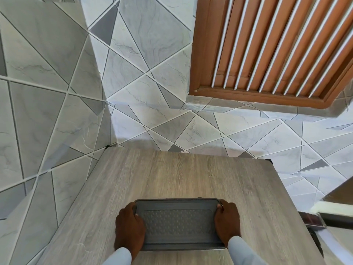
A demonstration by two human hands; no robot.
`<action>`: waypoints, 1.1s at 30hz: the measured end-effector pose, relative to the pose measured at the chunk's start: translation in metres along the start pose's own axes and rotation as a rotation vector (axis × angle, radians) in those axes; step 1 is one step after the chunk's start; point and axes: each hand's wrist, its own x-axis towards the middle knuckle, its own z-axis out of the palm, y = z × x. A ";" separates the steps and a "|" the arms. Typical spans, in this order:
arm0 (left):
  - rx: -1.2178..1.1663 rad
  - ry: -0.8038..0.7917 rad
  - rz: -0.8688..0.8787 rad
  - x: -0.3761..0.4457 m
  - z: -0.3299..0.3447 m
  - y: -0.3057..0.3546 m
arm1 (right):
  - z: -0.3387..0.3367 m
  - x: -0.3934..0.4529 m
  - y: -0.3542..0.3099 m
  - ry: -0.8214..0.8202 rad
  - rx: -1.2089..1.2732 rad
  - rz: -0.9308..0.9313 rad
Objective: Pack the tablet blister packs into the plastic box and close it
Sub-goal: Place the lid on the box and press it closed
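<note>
A grey plastic box [178, 224] lies flat on the wooden table [172, 175], near its front edge, with the patterned lid down over it. My left hand [129, 228] grips the box's left end, thumb on the lid. At the right end, my right hand [227, 219] holds the box the same way, fingers curled round the edge. No blister packs show; the inside of the box is hidden by the lid.
The table stands in a corner of grey tiled walls. A brown louvred window frame [267, 54] sits up on the right wall. Past the table's right edge are a white rail and a dark object [313, 220].
</note>
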 end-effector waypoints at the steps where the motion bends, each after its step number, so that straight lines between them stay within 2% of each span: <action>1: -0.031 0.024 0.009 0.000 -0.002 0.001 | -0.001 0.000 -0.001 0.031 -0.004 -0.020; 5: -0.093 0.048 0.027 0.010 -0.012 0.007 | -0.007 0.011 -0.011 0.029 -0.019 -0.052; 14: 0.029 -0.137 -0.022 0.026 -0.008 0.022 | -0.005 0.035 -0.004 -0.159 -0.214 0.056; 22: 0.057 -0.137 -0.026 0.006 -0.008 0.003 | 0.006 0.008 0.022 -0.144 -0.177 0.019; 29: 0.044 -0.131 0.010 0.003 -0.013 0.007 | -0.009 -0.010 0.005 -0.117 -0.209 -0.022; 33: -0.024 -0.093 0.086 0.005 -0.023 0.015 | -0.023 -0.018 -0.005 -0.063 -0.133 -0.011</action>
